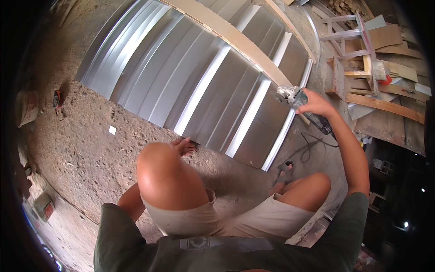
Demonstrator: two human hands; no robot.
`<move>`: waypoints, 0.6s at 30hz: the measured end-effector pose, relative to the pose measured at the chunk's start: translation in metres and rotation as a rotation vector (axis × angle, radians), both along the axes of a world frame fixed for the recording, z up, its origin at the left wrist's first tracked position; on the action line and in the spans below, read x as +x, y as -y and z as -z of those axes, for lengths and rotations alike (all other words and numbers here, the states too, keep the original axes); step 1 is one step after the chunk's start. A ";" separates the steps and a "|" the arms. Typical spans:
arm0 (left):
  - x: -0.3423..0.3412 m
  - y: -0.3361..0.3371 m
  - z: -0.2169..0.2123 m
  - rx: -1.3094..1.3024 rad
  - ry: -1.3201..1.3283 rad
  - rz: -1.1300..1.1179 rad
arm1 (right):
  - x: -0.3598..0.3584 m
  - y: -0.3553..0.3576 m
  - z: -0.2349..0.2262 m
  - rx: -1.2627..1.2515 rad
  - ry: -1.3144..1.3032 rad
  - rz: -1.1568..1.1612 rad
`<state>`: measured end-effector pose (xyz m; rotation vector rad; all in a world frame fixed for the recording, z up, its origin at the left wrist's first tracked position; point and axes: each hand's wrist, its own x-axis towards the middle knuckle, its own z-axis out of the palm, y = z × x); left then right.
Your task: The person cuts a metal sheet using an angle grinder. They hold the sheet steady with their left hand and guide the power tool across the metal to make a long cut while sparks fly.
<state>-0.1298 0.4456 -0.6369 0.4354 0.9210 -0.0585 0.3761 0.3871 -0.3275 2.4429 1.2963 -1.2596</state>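
Note:
A ribbed grey metal sheet (163, 81) lies on the ground in front of me. My right hand (315, 104) is closed around the body of an angle grinder (297, 97). The grinder's head is over the right part of the sheet, beside the end of a long wooden board (240, 43) that lies across the ribs. Whether its disc touches the metal, I cannot tell. Down by the sheet's near edge is my left hand (186, 147), fingers stretched out and apart. My raised left knee hides part of that hand.
The grinder's black cord (308, 147) loops on the ground right of the sheet. A tape measure (57, 99) and a small white square (112, 130) lie at left. Wooden frames (349, 54) and scrap boards (401, 68) are piled at far right. My sandalled foot (284, 171) stands near the sheet's corner.

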 end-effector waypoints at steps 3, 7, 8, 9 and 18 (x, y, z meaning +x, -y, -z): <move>-0.002 0.010 -0.025 -0.066 -0.028 -0.018 | -0.031 -0.001 -0.012 -0.072 -0.153 0.144; 0.013 -0.003 -0.029 -0.091 -0.048 -0.095 | -0.016 -0.006 -0.001 -0.044 -0.128 0.051; 0.006 0.006 -0.024 -0.091 -0.068 -0.113 | -0.034 -0.023 -0.008 -0.121 -0.088 0.035; 0.000 0.017 -0.020 -0.091 -0.090 -0.131 | -0.039 -0.017 0.003 -0.113 -0.065 0.005; 0.024 0.020 -0.062 0.088 -0.066 -0.221 | -0.026 -0.021 0.046 -0.142 0.010 -0.071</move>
